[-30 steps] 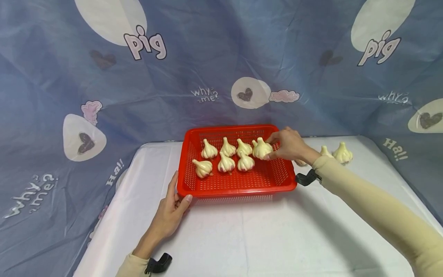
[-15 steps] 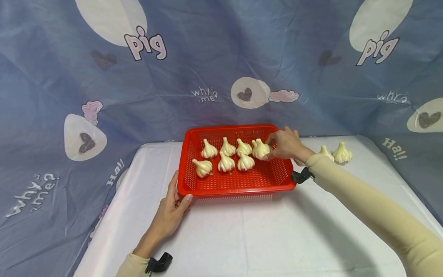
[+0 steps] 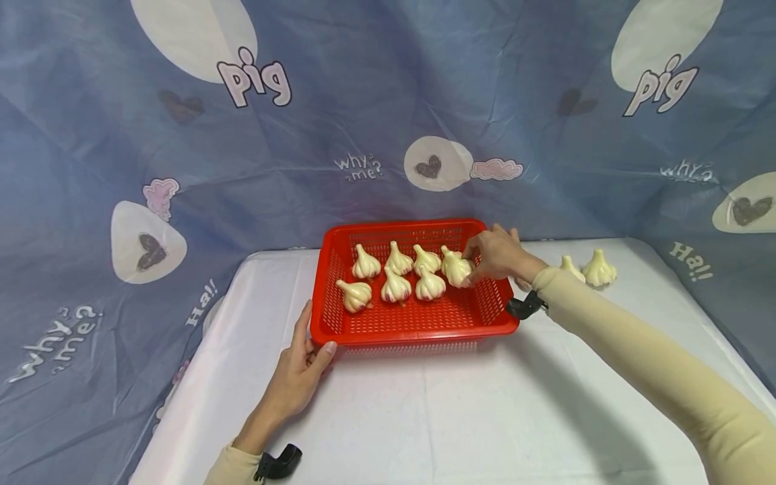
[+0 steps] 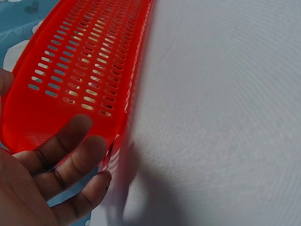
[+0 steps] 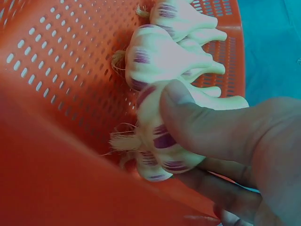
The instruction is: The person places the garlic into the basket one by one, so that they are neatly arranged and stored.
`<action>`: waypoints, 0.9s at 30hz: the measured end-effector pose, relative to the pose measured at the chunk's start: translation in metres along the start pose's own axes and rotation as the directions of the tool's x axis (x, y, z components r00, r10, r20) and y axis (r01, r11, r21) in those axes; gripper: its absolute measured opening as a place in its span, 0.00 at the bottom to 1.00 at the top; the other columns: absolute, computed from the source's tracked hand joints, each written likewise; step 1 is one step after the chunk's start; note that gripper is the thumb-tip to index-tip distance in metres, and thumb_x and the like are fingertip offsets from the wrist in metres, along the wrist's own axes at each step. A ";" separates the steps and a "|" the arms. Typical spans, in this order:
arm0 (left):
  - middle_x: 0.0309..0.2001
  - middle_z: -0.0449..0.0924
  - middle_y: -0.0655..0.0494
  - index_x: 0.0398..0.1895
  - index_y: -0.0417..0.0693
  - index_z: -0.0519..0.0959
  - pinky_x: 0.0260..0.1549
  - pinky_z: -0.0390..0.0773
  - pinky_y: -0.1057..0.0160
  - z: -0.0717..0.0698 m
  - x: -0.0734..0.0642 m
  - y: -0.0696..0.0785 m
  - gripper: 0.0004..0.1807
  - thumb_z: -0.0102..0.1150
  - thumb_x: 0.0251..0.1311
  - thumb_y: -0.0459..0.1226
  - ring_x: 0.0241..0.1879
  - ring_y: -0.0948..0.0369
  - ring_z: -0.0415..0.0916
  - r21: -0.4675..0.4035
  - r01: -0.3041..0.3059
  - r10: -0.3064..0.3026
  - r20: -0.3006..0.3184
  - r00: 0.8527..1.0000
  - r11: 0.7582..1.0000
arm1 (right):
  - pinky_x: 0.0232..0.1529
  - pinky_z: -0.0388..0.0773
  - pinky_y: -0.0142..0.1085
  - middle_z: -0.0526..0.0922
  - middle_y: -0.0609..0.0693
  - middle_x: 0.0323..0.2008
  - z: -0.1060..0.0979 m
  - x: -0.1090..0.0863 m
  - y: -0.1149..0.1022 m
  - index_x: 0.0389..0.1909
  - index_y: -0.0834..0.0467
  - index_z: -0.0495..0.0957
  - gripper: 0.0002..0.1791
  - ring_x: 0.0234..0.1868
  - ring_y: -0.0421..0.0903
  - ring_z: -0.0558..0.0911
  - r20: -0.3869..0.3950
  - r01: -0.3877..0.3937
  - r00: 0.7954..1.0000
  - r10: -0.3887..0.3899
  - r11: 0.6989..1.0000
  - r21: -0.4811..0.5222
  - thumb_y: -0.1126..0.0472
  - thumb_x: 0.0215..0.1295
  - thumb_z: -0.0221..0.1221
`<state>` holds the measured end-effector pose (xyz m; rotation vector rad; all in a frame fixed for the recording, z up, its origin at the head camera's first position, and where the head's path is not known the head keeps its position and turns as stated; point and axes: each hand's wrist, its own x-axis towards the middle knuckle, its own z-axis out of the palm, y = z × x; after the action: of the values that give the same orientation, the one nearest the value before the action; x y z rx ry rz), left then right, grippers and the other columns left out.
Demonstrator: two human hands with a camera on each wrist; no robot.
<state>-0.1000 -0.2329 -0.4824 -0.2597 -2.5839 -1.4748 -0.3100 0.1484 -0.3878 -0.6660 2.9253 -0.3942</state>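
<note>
Head view: right of centre, I see the right hand (image 3: 500, 254) pinching a garlic (image 3: 459, 271) in the basket (image 3: 418, 335); lower left, the left hand (image 3: 295, 376), spread, touches its corner.

From above, the head view looks forward and down at the whole basket (image 3: 412, 335); the left wrist's, close up, faces its outer wall (image 4: 42, 112); the right wrist's, nearer still, shares the garlic (image 5: 149, 115).

Right arm (image 3: 642, 357) outstretched, fingers (image 5: 218, 189) pinching, left fingers (image 4: 77, 162) bent
</note>
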 end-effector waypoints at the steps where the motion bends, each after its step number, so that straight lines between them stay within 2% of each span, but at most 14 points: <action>1: 0.24 0.74 0.62 0.88 0.62 0.41 0.23 0.67 0.67 0.000 0.000 0.000 0.48 0.60 0.77 0.39 0.20 0.70 0.66 0.001 0.000 0.000 0.000 1.000 1.000 | 0.50 0.58 0.54 0.88 0.50 0.40 0.000 0.000 0.001 0.41 0.50 0.91 0.26 0.53 0.57 0.72 0.008 0.006 1.000 -0.006 1.000 0.000 0.46 0.40 0.86; 8: 0.24 0.75 0.60 0.88 0.64 0.41 0.22 0.67 0.67 0.000 0.000 -0.001 0.48 0.60 0.77 0.39 0.20 0.70 0.66 0.000 -0.006 0.006 0.000 1.000 1.000 | 0.51 0.56 0.54 0.89 0.48 0.46 0.001 -0.001 0.001 0.40 0.47 0.93 0.24 0.56 0.57 0.70 0.034 0.035 0.999 -0.034 0.999 -0.005 0.47 0.39 0.87; 14: 0.23 0.73 0.62 0.88 0.66 0.41 0.23 0.66 0.67 0.000 0.001 0.000 0.47 0.59 0.78 0.41 0.20 0.70 0.66 -0.001 0.010 -0.010 0.004 1.000 1.000 | 0.51 0.56 0.55 0.89 0.48 0.44 -0.001 0.001 -0.002 0.43 0.48 0.93 0.26 0.57 0.58 0.70 0.074 0.047 0.996 -0.043 0.997 -0.057 0.46 0.40 0.86; 21: 0.24 0.75 0.55 0.88 0.65 0.41 0.24 0.68 0.67 -0.001 0.000 0.000 0.47 0.59 0.78 0.40 0.20 0.69 0.67 0.000 0.013 -0.013 0.003 1.000 1.000 | 0.53 0.55 0.57 0.89 0.44 0.38 0.002 0.007 -0.008 0.40 0.47 0.93 0.25 0.54 0.55 0.71 0.155 0.060 0.987 -0.048 0.995 -0.076 0.44 0.39 0.86; 24: 0.24 0.74 0.59 0.88 0.66 0.41 0.24 0.67 0.67 -0.001 0.000 0.000 0.47 0.59 0.78 0.41 0.20 0.70 0.66 -0.001 0.024 -0.024 0.009 1.000 1.000 | 0.53 0.55 0.58 0.88 0.43 0.36 0.008 0.010 -0.009 0.38 0.46 0.93 0.23 0.52 0.54 0.73 0.185 0.065 0.982 -0.044 0.992 -0.108 0.43 0.40 0.85; 27: 0.24 0.72 0.62 0.88 0.66 0.40 0.24 0.66 0.67 -0.001 0.000 0.000 0.47 0.59 0.78 0.41 0.20 0.70 0.64 0.009 0.036 -0.036 0.015 0.999 0.999 | 0.52 0.56 0.58 0.87 0.42 0.36 0.012 0.010 -0.008 0.39 0.46 0.93 0.24 0.51 0.54 0.74 0.182 0.063 0.982 -0.040 0.990 -0.122 0.43 0.40 0.85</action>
<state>-0.1001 -0.2340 -0.4814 -0.2252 -2.6199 -1.4781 -0.3139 0.1339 -0.3976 -0.7536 2.7831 -0.1434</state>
